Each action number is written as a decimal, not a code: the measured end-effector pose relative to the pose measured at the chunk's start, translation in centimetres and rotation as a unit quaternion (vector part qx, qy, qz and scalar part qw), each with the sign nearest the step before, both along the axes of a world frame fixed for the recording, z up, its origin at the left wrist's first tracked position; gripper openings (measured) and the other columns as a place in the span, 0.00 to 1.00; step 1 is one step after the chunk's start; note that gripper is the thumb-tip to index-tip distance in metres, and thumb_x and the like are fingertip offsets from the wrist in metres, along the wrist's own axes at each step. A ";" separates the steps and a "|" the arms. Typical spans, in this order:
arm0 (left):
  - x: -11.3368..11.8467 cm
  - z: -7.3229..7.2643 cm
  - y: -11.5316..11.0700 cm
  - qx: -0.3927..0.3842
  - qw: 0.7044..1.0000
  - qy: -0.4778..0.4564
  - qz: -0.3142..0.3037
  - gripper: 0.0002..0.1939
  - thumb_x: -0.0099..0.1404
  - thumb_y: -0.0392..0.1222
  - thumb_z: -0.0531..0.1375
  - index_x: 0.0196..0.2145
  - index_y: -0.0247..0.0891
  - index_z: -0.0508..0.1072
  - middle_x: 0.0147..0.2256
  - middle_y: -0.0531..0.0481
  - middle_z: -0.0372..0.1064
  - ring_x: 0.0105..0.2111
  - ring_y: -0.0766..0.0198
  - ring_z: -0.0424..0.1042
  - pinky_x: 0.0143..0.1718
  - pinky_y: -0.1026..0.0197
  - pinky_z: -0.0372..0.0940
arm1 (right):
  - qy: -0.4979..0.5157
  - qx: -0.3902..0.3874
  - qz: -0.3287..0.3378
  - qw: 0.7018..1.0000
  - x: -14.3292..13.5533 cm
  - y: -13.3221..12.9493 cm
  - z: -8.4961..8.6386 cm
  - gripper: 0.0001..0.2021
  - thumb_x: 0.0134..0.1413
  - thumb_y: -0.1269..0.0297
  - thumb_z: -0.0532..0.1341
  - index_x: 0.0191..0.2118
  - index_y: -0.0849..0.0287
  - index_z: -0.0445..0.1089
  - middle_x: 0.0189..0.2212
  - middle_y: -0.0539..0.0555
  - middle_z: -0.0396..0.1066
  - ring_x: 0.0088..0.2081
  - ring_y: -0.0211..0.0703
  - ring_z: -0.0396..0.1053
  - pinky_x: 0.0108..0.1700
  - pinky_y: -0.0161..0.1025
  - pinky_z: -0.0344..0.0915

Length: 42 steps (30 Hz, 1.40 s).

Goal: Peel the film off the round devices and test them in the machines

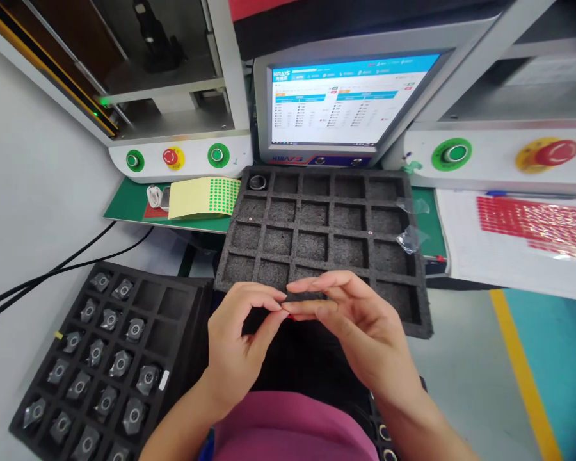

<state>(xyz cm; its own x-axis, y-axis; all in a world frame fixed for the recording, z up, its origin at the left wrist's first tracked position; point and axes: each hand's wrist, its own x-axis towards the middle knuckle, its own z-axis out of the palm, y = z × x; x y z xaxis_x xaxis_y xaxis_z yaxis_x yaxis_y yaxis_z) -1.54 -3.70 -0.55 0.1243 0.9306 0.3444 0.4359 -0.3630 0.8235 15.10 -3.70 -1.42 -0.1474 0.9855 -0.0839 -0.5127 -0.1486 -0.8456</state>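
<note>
My left hand (237,336) and my right hand (365,320) meet in front of the near edge of a black foam tray (333,221). The left thumb and forefinger pinch together at the tip of a right finger. A tiny red piece (290,316) shows at this contact; its kind is too small to make out. My right fingers are stretched out and apart, the thumb lying close to one of them. In the tray's far left compartment sits a round dark watch body (257,183). Crumpled clear plastic film (411,239) lies on the tray's right side.
At lower left, another foam tray (166,301) holds several film-wrapped watch bodies (120,363). Behind stand a monitor (350,102) and machine panels with green buttons (456,153) and red stop buttons (557,153). Green dot stickers (224,195) lie left, red label sheets (532,224) right.
</note>
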 end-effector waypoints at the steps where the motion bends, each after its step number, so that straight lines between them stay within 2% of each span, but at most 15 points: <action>1: -0.1 0.0 0.0 -0.013 1.000 0.000 -0.006 0.05 0.67 0.31 0.61 0.34 0.40 0.71 0.36 0.52 0.75 0.38 0.66 0.75 0.40 0.64 0.70 | -0.007 0.000 0.002 1.000 0.0 0.1 0.0 0.04 0.63 0.66 0.63 0.43 0.55 0.72 0.44 0.54 0.79 0.41 0.45 0.81 0.43 0.37 0.79; 4: -0.1 0.0 0.1 -0.012 1.000 0.007 -0.015 0.05 0.68 0.32 0.60 0.35 0.41 0.69 0.35 0.52 0.73 0.38 0.66 0.74 0.41 0.64 0.70 | -0.044 0.009 -0.008 0.999 0.0 0.1 0.2 0.04 0.63 0.67 0.63 0.43 0.54 0.71 0.44 0.54 0.79 0.39 0.44 0.81 0.43 0.38 0.79; 6: 0.0 0.0 0.1 -0.003 1.000 0.011 -0.014 0.05 0.69 0.32 0.59 0.35 0.41 0.69 0.34 0.52 0.73 0.38 0.66 0.73 0.42 0.63 0.69 | -0.102 0.029 -0.045 0.993 -0.4 -0.3 0.3 0.04 0.63 0.68 0.62 0.43 0.54 0.70 0.44 0.54 0.79 0.38 0.44 0.81 0.46 0.41 0.79; 8: 0.2 0.0 0.1 -0.006 1.000 0.009 -0.009 0.05 0.69 0.33 0.59 0.35 0.41 0.69 0.34 0.52 0.73 0.38 0.65 0.73 0.41 0.62 0.69 | -0.171 0.066 -0.095 0.978 -0.8 -0.9 0.2 0.06 0.63 0.71 0.61 0.44 0.53 0.69 0.47 0.54 0.79 0.42 0.45 0.80 0.52 0.47 0.76; 11: 0.4 0.0 0.1 -0.022 1.000 -0.005 -0.014 0.05 0.69 0.34 0.58 0.34 0.40 0.69 0.33 0.51 0.73 0.38 0.64 0.73 0.41 0.61 0.69 | -0.258 0.132 -0.154 0.945 -1.5 -1.8 -0.3 0.14 0.61 0.75 0.61 0.49 0.50 0.68 0.49 0.54 0.77 0.50 0.48 0.77 0.58 0.52 0.71; 13: 0.4 0.0 0.1 -0.032 0.999 -0.020 -0.023 0.05 0.70 0.35 0.59 0.34 0.40 0.69 0.33 0.51 0.73 0.38 0.63 0.73 0.40 0.61 0.69 | -0.324 0.176 -0.188 0.911 -1.5 -1.9 -0.6 0.18 0.58 0.77 0.63 0.50 0.48 0.69 0.50 0.54 0.76 0.55 0.51 0.73 0.61 0.55 0.67; 15: 0.1 0.1 0.0 -0.036 0.999 -0.033 -0.019 0.05 0.70 0.34 0.59 0.34 0.40 0.69 0.33 0.51 0.73 0.38 0.63 0.73 0.41 0.61 0.69 | -0.396 0.199 -0.234 0.866 -1.1 -1.6 -0.8 0.18 0.55 0.77 0.65 0.48 0.49 0.71 0.54 0.54 0.73 0.63 0.54 0.65 0.66 0.58 0.58; 16: 0.0 0.1 0.0 -0.036 0.998 -0.040 -0.014 0.06 0.70 0.34 0.59 0.34 0.40 0.68 0.33 0.51 0.73 0.38 0.64 0.73 0.41 0.61 0.69 | -0.414 0.204 -0.247 0.852 -0.9 -1.4 -0.9 0.18 0.54 0.77 0.66 0.47 0.49 0.72 0.55 0.54 0.72 0.65 0.56 0.61 0.68 0.60 0.54; 18: -0.3 0.1 0.0 -0.037 0.998 -0.050 -0.008 0.05 0.69 0.34 0.60 0.34 0.40 0.69 0.34 0.51 0.73 0.39 0.64 0.74 0.43 0.61 0.69 | -0.406 0.209 -0.214 0.863 -0.4 -0.9 -0.9 0.15 0.53 0.76 0.67 0.45 0.50 0.73 0.56 0.55 0.71 0.66 0.57 0.59 0.69 0.61 0.51; 20: -0.6 0.1 -0.1 -0.043 0.997 -0.057 -0.023 0.05 0.68 0.34 0.61 0.33 0.40 0.69 0.34 0.52 0.74 0.41 0.63 0.74 0.45 0.61 0.68 | -0.370 0.222 -0.126 0.893 0.0 -0.6 -0.7 0.13 0.54 0.75 0.67 0.44 0.51 0.75 0.54 0.55 0.73 0.64 0.57 0.62 0.67 0.60 0.57; 23: -0.9 0.2 -0.2 -0.056 0.994 -0.068 -0.059 0.05 0.67 0.35 0.62 0.33 0.40 0.71 0.36 0.50 0.75 0.43 0.62 0.73 0.47 0.59 0.68 | -0.342 0.246 -0.050 0.906 0.1 -0.4 -0.5 0.10 0.55 0.74 0.67 0.40 0.51 0.77 0.51 0.54 0.76 0.62 0.55 0.65 0.64 0.57 0.62; 30: -1.9 1.1 0.0 -0.134 0.977 -0.093 -0.140 0.07 0.68 0.42 0.63 0.31 0.40 0.73 0.34 0.48 0.76 0.39 0.60 0.75 0.44 0.57 0.70 | -0.311 0.253 0.027 0.916 0.6 -0.1 -0.1 0.07 0.58 0.71 0.66 0.37 0.49 0.78 0.45 0.52 0.79 0.57 0.53 0.71 0.59 0.53 0.70; 34: -2.2 1.3 -0.1 -0.194 0.957 -0.117 -0.181 0.07 0.67 0.41 0.63 0.30 0.39 0.74 0.33 0.48 0.77 0.38 0.61 0.76 0.46 0.57 0.70 | -0.305 0.260 0.075 0.913 0.9 -0.2 -0.1 0.04 0.60 0.67 0.66 0.36 0.49 0.78 0.44 0.50 0.79 0.55 0.48 0.73 0.57 0.43 0.72; 37: -2.4 1.0 -0.3 -0.211 0.949 -0.139 -0.187 0.06 0.65 0.36 0.65 0.29 0.39 0.74 0.33 0.49 0.77 0.39 0.62 0.76 0.47 0.58 0.70 | -0.312 0.244 0.083 0.914 0.8 -0.6 -0.5 0.05 0.60 0.67 0.65 0.36 0.48 0.78 0.45 0.48 0.78 0.54 0.45 0.73 0.57 0.39 0.71; 42: -2.8 0.5 -0.8 -0.229 0.944 -0.150 -0.186 0.07 0.63 0.35 0.66 0.29 0.41 0.73 0.34 0.50 0.77 0.40 0.60 0.77 0.50 0.58 0.71 | -0.304 0.205 0.072 0.927 0.4 -1.3 -1.6 0.09 0.60 0.67 0.64 0.37 0.42 0.77 0.45 0.46 0.76 0.56 0.46 0.70 0.63 0.41 0.64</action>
